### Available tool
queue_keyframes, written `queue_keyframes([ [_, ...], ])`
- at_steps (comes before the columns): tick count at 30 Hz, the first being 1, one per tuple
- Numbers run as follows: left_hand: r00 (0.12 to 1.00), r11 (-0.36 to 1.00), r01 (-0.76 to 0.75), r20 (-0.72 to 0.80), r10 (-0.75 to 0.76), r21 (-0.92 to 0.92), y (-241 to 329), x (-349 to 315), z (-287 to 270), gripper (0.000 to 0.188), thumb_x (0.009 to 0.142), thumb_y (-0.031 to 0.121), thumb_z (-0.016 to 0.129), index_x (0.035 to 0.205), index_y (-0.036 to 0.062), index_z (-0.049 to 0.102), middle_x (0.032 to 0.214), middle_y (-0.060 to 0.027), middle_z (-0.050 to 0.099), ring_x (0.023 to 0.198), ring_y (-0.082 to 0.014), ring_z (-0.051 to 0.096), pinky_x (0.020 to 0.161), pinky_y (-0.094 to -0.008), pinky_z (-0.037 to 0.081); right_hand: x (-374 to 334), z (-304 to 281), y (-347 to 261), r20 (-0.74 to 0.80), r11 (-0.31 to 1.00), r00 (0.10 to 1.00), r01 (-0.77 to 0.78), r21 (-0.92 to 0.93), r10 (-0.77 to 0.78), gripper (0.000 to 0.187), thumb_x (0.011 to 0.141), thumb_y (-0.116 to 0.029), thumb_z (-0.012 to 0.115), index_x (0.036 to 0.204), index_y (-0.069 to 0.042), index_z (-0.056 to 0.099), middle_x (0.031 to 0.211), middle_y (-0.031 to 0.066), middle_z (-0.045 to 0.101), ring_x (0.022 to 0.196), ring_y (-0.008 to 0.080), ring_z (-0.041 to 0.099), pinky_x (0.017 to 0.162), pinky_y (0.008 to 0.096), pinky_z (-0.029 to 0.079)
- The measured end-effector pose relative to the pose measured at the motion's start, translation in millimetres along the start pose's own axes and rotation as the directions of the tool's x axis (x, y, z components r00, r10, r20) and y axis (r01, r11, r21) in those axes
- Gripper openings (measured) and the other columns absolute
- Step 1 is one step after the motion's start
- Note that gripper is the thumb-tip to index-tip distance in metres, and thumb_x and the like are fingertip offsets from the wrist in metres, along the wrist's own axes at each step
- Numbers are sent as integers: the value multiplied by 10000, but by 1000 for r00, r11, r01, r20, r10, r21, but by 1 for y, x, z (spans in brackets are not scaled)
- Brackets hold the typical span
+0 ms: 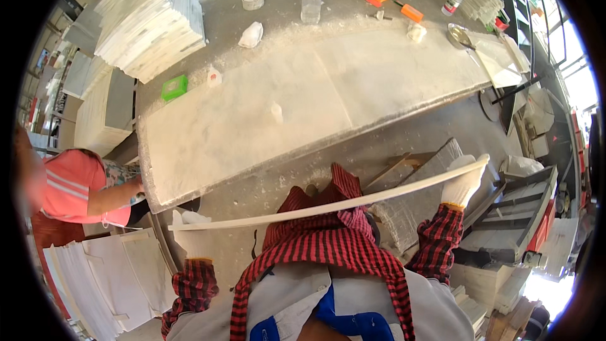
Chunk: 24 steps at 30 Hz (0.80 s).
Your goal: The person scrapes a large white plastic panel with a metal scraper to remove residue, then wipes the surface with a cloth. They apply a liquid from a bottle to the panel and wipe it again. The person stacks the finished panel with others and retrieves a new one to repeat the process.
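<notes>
A long, thin white slab (328, 205), seen along its edge, spans the space in front of my body. My left hand (193, 240), in a white glove, grips its left end. Near the right end my right hand (464, 184), also gloved in white, is closed round it, a little farther from me than the left. The slab is apart from the dusty white worktable (252, 132) beyond it. How broad the slab's face is cannot be made out, as it is hidden below the edge.
Another person (66, 186) in a pink top stands at the table's left end. Stacked white slabs (154, 22) rise at the back left; more slabs (113, 278) stand near left. A water bottle (311, 3), green box (175, 88) and orange tools (411, 12) lie about. A rack (514, 215) stands right.
</notes>
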<state>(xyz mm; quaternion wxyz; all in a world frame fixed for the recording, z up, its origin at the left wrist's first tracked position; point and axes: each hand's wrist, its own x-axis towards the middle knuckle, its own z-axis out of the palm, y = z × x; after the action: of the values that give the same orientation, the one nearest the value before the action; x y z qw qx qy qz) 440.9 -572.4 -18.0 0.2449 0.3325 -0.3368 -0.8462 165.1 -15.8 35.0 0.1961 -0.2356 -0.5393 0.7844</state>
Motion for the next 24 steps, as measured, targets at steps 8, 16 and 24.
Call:
queue_keyframes([
  [8, 993, 996, -81, -82, 82, 22, -20, -3, 60, 605, 1067, 421, 361, 531, 143, 395, 527, -17, 381, 514, -174, 365, 563, -339, 358, 17, 74, -30, 23, 912, 979, 195, -361, -200, 357, 1084, -418, 398, 902, -121, 475, 651, -8, 486, 586, 123, 448, 566, 280, 397],
  [16, 931, 958, -181, -275, 239, 221, -70, -4, 134, 581, 1094, 341, 326, 561, 130, 422, 553, -19, 449, 533, -157, 421, 592, -328, 406, 129, 95, -24, 131, 971, 991, 41, -237, -10, 497, 1078, -481, 367, 726, -143, 463, 624, -22, 463, 569, 138, 437, 550, 295, 393],
  [24, 778, 913, -180, -516, 360, 365, -141, 9, 297, 539, 1090, 338, 347, 593, 144, 423, 515, -9, 432, 522, -139, 434, 555, -312, 405, 315, 79, -4, 162, 760, 983, 169, -627, -84, 357, 1039, -359, 481, 1116, -11, 499, 995, 105, 567, 864, 228, 565, 797, 381, 506],
])
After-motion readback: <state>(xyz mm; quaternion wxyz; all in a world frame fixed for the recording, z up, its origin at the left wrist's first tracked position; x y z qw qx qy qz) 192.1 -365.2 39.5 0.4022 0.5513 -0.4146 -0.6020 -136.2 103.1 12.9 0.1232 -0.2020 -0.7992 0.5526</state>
